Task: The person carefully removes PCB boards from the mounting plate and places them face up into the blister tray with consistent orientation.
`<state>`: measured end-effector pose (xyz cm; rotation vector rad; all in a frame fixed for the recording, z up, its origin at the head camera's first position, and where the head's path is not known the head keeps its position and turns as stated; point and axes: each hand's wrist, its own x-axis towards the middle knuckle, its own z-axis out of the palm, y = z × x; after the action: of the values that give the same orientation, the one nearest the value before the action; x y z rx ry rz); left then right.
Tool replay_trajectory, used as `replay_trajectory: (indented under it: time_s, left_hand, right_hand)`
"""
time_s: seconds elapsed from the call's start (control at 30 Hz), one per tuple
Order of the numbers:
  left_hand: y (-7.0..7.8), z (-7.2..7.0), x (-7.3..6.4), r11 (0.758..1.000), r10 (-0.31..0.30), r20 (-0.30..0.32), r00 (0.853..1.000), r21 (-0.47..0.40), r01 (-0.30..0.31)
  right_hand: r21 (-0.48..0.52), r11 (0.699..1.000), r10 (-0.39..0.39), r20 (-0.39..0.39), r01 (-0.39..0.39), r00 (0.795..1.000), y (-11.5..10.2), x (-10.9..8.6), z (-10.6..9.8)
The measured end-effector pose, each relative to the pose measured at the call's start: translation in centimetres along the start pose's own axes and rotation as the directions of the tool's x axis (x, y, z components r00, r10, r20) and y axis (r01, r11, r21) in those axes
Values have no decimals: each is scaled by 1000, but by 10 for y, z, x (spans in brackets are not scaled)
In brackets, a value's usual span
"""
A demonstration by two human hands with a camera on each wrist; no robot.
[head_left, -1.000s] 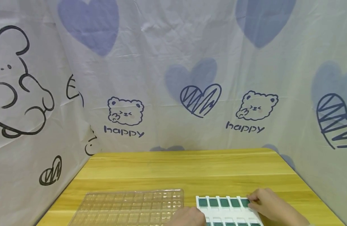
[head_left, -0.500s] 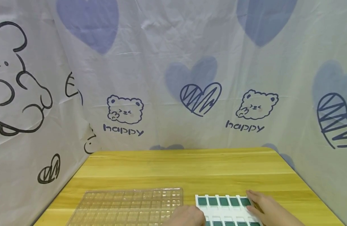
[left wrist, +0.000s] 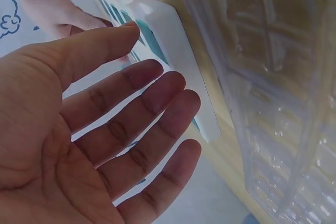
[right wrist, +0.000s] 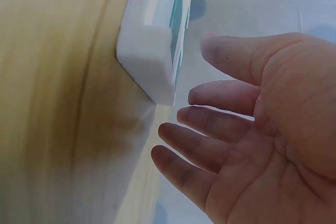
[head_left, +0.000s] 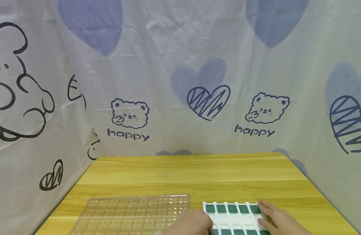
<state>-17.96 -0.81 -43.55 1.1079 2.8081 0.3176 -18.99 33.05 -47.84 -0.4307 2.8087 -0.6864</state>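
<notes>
A white plastic case [head_left: 228, 219] with rows of green rectangular panels lies on the table, right of the middle in the head view. My left hand [head_left: 192, 222] is at its left side. In the left wrist view the left fingers [left wrist: 170, 116] extend loosely, their tips overlapping the white side wall. Beside the right edge of the case is my right hand [head_left: 275, 218], thumb and fingers spread. From the right wrist, the white end wall [right wrist: 144, 51] shows next to loosely bent fingers [right wrist: 184, 169]. Neither palm has anything in it. The near part of the case is cut off in the head view.
A clear plastic tray [head_left: 133, 212] with a grid of small compartments lies left of the case, partly behind the left hand. The wooden table [head_left: 192, 173] stretches back to a white curtain [head_left: 168, 130] printed with hearts and bears, which also hangs along both sides.
My right hand's fingers have spread from a bunched position at the far right corner to lie along the right edge. The left hand has shifted slightly. The case stays almost in place.
</notes>
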Motion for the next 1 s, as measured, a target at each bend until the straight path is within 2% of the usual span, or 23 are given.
replay_trajectory:
  time_s: [0.13,0.23,0.3,0.37,0.47,0.6,0.7,0.87,1.0]
  left_hand:
    - [-3,-5,3,998,-49,32,998,-25,50]
    - [-7,-8,5,998,-38,20,999,-44,39]
    - [-10,-9,5,998,-30,10,1000,-60,30]
    - [-12,-9,5,997,-30,5,1000,-70,30]
    - [-16,-11,6,999,-22,-17,1000,-45,21]
    - [-19,-12,7,1000,11,-86,996,-17,-13]
    - [-22,-13,9,1000,16,-135,991,-9,-17]
    - [-28,-14,12,1000,3,-193,981,14,0]
    - [-31,-14,15,1000,-29,-205,978,-1,29]
  right_hand:
    - [-34,999,-41,1,41,999,48,17,19]
    - [-45,998,-54,17,54,998,80,29,32]
    - [-38,996,-82,28,83,996,92,31,36]
    - [-37,994,-98,34,99,995,94,31,37]
    - [-17,996,-93,31,93,995,83,26,33]
    - [6,997,-78,14,78,997,57,15,21]
    - [24,996,-89,7,89,996,49,11,16]
    - [65,995,-72,1,72,997,71,19,24]
    - [94,994,-48,0,48,999,89,28,31]
